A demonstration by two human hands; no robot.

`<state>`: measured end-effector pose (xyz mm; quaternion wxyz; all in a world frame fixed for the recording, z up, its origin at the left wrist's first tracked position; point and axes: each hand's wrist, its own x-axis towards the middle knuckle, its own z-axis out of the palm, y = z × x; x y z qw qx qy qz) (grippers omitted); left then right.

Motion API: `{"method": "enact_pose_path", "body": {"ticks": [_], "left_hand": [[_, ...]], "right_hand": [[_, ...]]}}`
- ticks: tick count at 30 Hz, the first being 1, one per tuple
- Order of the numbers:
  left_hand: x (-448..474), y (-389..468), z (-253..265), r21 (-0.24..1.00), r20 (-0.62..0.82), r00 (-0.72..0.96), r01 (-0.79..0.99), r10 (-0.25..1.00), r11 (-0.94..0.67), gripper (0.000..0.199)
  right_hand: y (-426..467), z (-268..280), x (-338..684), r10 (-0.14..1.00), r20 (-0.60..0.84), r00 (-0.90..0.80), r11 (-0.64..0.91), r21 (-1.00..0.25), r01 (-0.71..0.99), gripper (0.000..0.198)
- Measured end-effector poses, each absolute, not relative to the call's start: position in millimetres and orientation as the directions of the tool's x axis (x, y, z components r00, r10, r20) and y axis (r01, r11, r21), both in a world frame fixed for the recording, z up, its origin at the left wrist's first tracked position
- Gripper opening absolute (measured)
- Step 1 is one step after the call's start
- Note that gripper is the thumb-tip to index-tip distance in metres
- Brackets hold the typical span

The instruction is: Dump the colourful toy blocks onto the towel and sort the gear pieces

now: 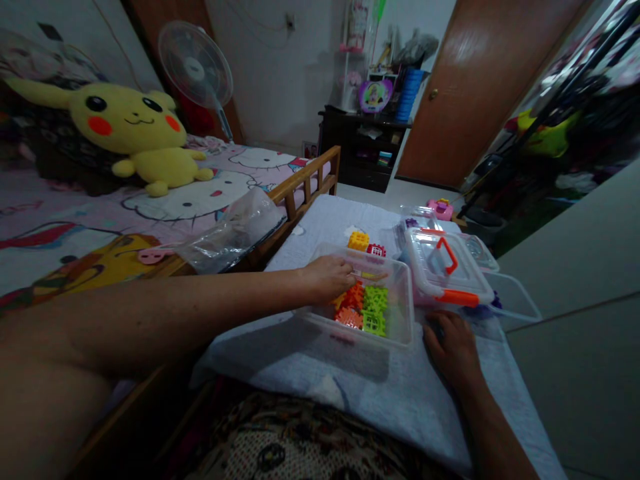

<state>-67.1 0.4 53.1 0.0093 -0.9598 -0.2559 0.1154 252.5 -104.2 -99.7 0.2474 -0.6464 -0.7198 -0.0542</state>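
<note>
My left hand (327,279) reaches into a clear plastic bin (400,328), its fingers curled down at the orange pieces. Whatever it pinches is hidden by the fingers. Inside the bin lie orange interlocking toy blocks (350,308) and green interlocking toy blocks (375,310), grouped side by side. Behind the bin's far rim sit a yellow block (359,241) and a red block (377,251) on the cloth. My right hand (454,345) rests on the table to the right of the bin, thumb and fingers apart, holding nothing that I can see.
A lidded clear box (445,267) with orange latches and handle stands beyond my right hand. More clear containers (513,297) surround it. The table has a pale cloth (320,373). Left are a bed rail (310,177), a plastic bag (240,230) and a yellow plush toy (150,140).
</note>
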Motion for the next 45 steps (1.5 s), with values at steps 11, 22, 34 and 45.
{"method": "enact_pose_path", "body": {"ticks": [11, 22, 34, 45], "left_hand": [[-70, 0, 45, -0.064, -0.26, 0.777, 0.578, 0.572, -0.814, 0.023], [-74, 2, 47, 0.007, -0.163, 0.871, 0.47, 0.462, -0.883, 0.03], [-67, 8, 34, -0.005, -0.252, 0.899, 0.369, 0.358, -0.93, 0.025], [-73, 22, 99, 0.091, -0.227, 0.816, 0.562, 0.532, -0.822, 0.034]], "right_hand": [[-104, -99, 253, 0.909, 0.414, -0.036, 0.147, -0.24, 0.96, 0.023], [-105, -98, 250, 0.909, 0.415, -0.035, 0.14, -0.225, 0.964, 0.023], [-105, -95, 249, 0.905, 0.423, -0.035, 0.141, -0.222, 0.965, 0.023], [-106, -96, 249, 0.908, 0.419, -0.026, 0.143, -0.251, 0.957, 0.022]]}}
